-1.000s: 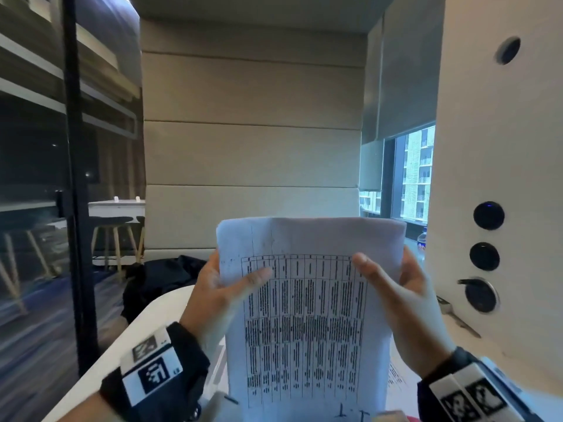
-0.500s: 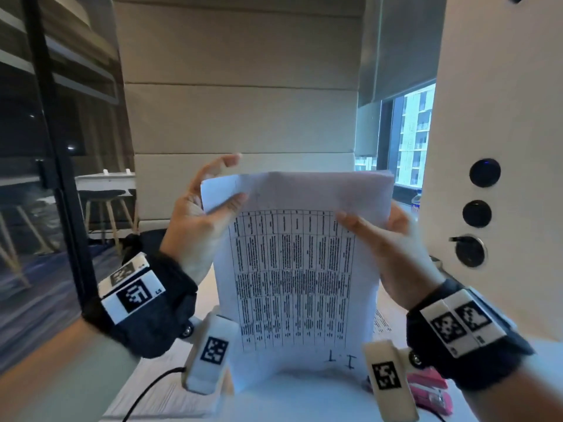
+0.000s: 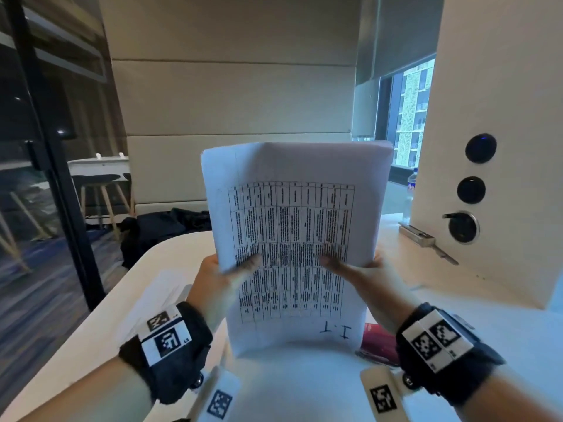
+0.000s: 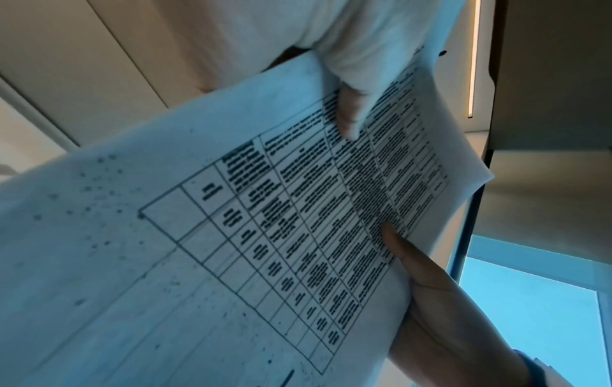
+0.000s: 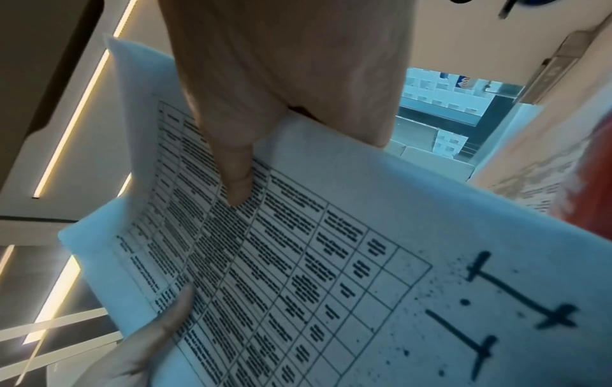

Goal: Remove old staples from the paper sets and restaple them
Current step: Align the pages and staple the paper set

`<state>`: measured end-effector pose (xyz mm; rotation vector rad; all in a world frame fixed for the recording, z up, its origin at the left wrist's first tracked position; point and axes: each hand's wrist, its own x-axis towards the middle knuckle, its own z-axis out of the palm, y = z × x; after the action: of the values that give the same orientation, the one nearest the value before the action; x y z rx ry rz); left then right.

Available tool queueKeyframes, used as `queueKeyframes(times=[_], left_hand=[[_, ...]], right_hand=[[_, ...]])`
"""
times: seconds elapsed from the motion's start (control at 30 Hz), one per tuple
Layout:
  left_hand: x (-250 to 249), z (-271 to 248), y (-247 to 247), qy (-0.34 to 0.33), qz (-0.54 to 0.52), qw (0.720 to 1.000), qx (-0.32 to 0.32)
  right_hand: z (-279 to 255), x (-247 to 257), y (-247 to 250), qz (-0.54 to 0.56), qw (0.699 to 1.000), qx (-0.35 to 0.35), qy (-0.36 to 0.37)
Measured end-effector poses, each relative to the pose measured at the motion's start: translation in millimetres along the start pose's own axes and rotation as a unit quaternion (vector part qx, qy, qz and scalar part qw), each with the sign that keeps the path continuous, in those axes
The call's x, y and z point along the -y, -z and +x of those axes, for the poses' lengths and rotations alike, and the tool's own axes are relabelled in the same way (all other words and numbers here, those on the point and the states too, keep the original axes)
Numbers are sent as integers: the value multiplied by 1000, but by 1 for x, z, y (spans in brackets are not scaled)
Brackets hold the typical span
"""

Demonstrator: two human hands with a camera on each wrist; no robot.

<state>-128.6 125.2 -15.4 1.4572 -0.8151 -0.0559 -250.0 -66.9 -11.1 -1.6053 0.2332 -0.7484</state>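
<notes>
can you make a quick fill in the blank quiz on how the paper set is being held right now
1. The paper set is held by ____ hands.
2. Its front page shows a printed ____.
3. The left hand grips the set's ____ edge; the right hand grips the opposite one.
4. The handwritten letters near its bottom read ____.

Missing words: two; table; left; I.T

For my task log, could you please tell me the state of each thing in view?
paper set: held upright, bottom edge on the table, printed table facing the person.
left hand: grips its left edge.
right hand: grips its right edge.
red stapler: lying on the table, partly hidden.
</notes>
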Motion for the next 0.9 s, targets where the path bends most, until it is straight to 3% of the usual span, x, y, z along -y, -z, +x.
queueKeyframes(times=[0.17, 0.27, 0.37, 0.43, 0.5, 0.57, 0.63, 0.67, 0.7, 0.77, 0.83, 0.87, 0.9], left_hand=[[-25, 6, 1, -39, -26, 999, -28], [-20, 0, 4, -21, -35, 999, 1], [2, -15, 5, 43, -16, 997, 62], [10, -22, 3, 60, 9, 998, 27], [15, -24, 3, 73, 27, 997, -18], [18, -21, 8, 75, 39, 996, -29], [23, -15, 13, 70, 30, 997, -24], [22, -14, 14, 67, 32, 997, -25], [22, -13, 15, 63, 33, 997, -35], [25, -11, 17, 71, 37, 996, -36], [23, -14, 17, 74, 62, 995, -35], [22, -16, 16, 68, 74, 994, -31], [23, -18, 16, 66, 77, 994, -31]], right_hand=[[5, 18, 1, 29, 999, -7, 18], [4, 10, 5, 35, 999, 6, -3], [1, -18, 13, -65, 995, 45, -68], [1, -30, 22, -180, 972, 111, -100], [-1, -29, 32, -313, 917, 222, -111], [-5, -21, 41, -486, 813, 298, -121], [-7, -13, 49, -640, 695, 309, -111], [-9, -11, 52, -682, 655, 308, -107], [-10, -11, 55, -702, 633, 307, -109], [-7, -15, 62, -703, 633, 306, -107], [-5, -16, 72, -677, 658, 310, -113], [-2, -15, 76, -646, 690, 303, -123], [0, -13, 80, -584, 745, 287, -147]])
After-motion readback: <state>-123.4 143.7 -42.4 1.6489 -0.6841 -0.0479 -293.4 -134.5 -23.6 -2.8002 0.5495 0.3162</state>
